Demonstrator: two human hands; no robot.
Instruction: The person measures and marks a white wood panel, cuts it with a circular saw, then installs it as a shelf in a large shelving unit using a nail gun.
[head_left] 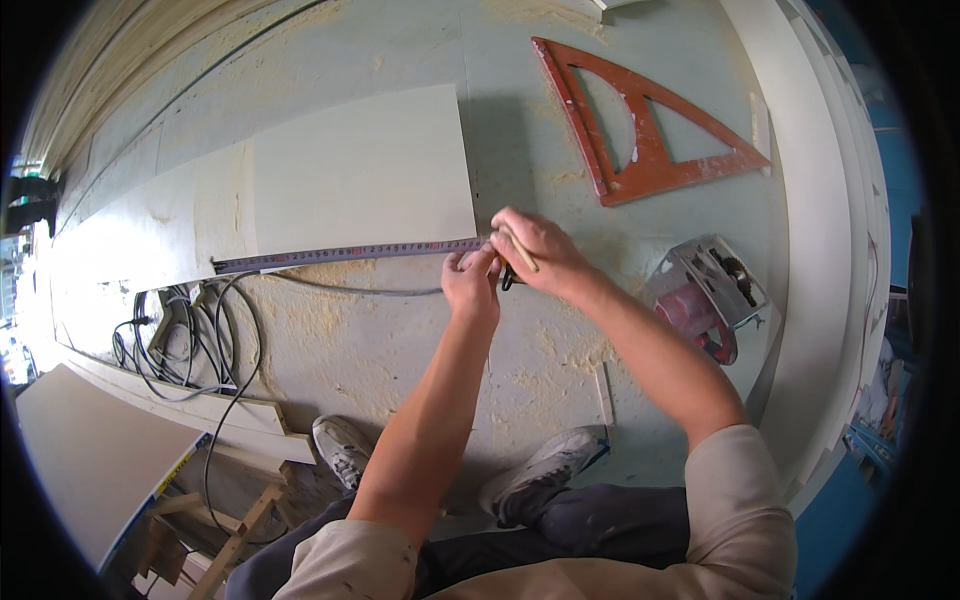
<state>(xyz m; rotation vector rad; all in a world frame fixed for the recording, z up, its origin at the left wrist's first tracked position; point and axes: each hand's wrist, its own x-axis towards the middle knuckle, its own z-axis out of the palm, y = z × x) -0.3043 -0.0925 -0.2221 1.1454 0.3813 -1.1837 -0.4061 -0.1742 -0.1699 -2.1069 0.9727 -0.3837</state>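
Observation:
A tape measure's blade (345, 256) lies stretched along the near edge of a white board (360, 165). At the board's right near corner, my left hand (470, 280) is closed, with fingertips pinching the tape. Close beside it on the right, my right hand (545, 250) grips a light wooden pencil (522, 251), which slants across the fingers. A small dark and yellow part, seemingly the tape's case, shows between the hands; my fingers hide most of it.
A red triangular square (645, 145) lies beyond my right hand. To the right stands a circular saw (705, 300) with its blade exposed. Coiled black cable (185, 335) lies at left, with a lead running toward my hands. Sawdust covers the floor. A wooden trestle (240, 525) stands lower left.

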